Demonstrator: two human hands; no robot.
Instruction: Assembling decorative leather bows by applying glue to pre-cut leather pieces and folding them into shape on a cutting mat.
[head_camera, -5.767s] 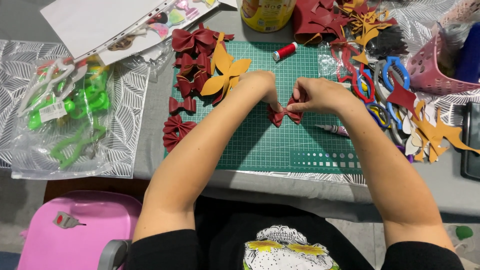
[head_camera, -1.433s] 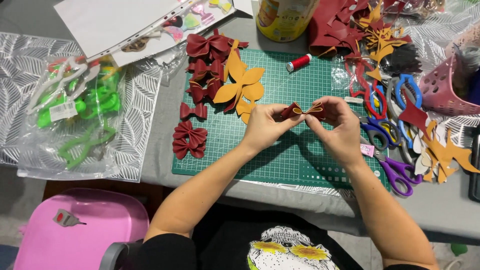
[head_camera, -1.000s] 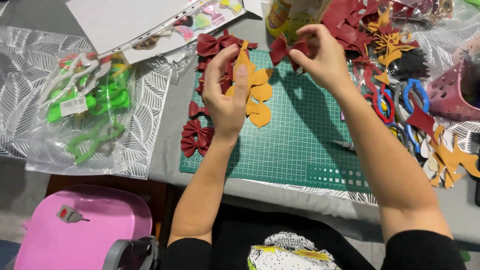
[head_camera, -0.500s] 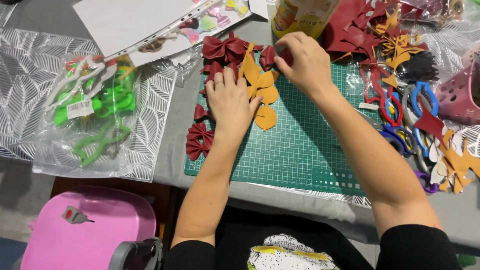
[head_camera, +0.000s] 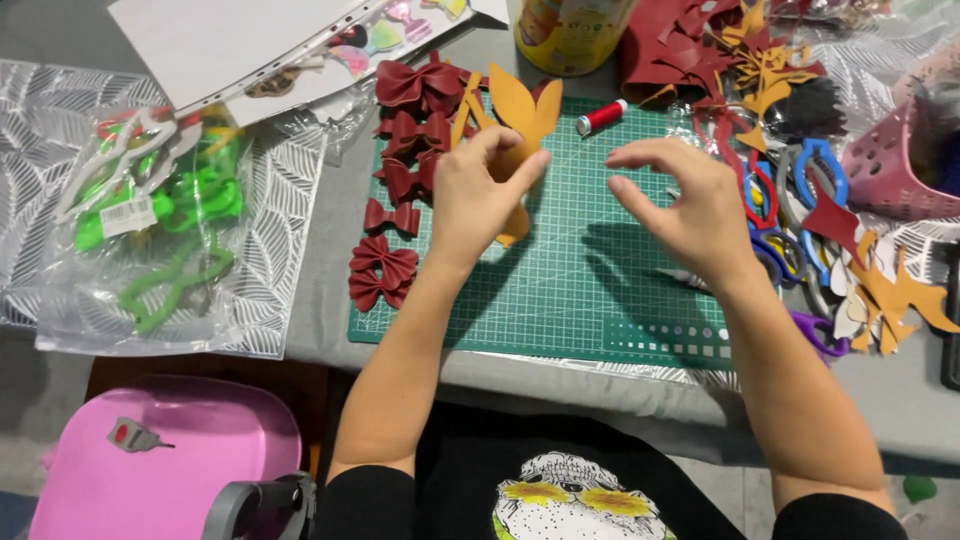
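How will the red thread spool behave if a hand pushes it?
The spool lies on its side on the green mat, so it would probably roll. It looks small, likely light. The right hand hovers open nearby, not touching it.

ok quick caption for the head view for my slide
Left hand lifts a mustard cutout off the green cutting mat; right hand hovers open.

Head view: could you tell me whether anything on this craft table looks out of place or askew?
Mostly tidy: the dark red bows sit in a column. But the scissors lie tangled in a heap with loose cut-outs, spilling off the green cutting mat.
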